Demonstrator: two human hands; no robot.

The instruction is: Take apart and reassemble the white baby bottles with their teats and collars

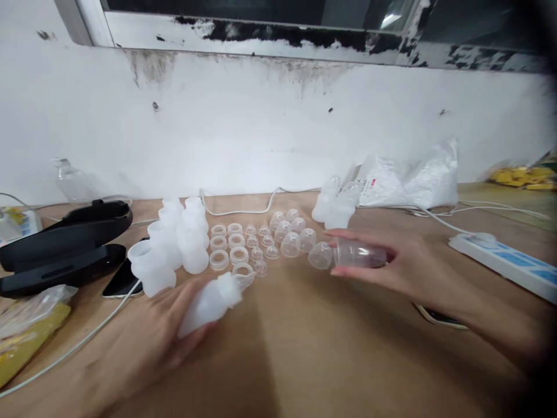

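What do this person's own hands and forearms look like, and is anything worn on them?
The left hand and right hand are both bare, without gloves. No sleeve, watch or bracelet shows on the visible part of either forearm. No ring can be made out, though some fingers are hidden or blurred.

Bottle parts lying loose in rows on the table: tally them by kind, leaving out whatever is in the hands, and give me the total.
Collar rings: 7
Clear nipples: 7
Clear dome caps: 7
Total: 21
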